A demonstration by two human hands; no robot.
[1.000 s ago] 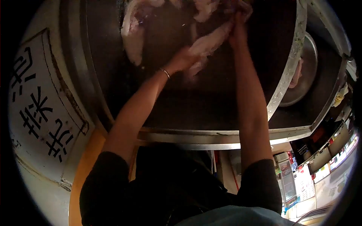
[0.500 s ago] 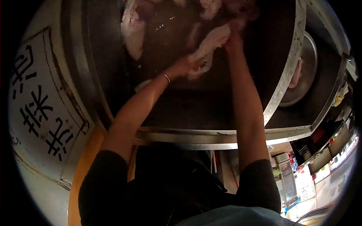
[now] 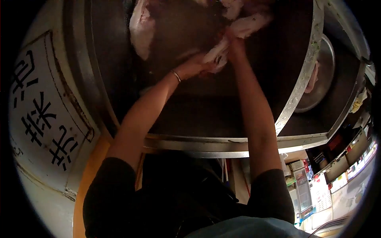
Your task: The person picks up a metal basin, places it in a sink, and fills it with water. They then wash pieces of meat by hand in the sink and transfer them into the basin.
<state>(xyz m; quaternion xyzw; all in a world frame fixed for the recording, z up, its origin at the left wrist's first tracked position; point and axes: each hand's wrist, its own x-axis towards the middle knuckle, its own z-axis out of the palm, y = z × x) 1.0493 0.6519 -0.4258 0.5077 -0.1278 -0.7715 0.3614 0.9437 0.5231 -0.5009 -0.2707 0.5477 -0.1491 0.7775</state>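
Note:
In a deep metal sink holding murky water, a long, pale piece of raw meat stretches between my two hands. My left hand, with a bracelet at the wrist, is closed round its near end. Further up the piece, my right hand grips its middle, and the far end sticks out beyond the fingers. Some fingers of both hands are hidden by the meat and dim light. Another pale chunk of meat lies at the left of the water, and more meat sits near the top.
Right of the sink's wet metal divider, a round metal bowl with a pale piece of meat stands in a second basin. A white panel with black characters is on the left. Lit shelves show at lower right.
My right hand has moved down and left along the meat, closer to my left hand. The far end of the piece now shows beyond it. My left hand has shifted slightly up.

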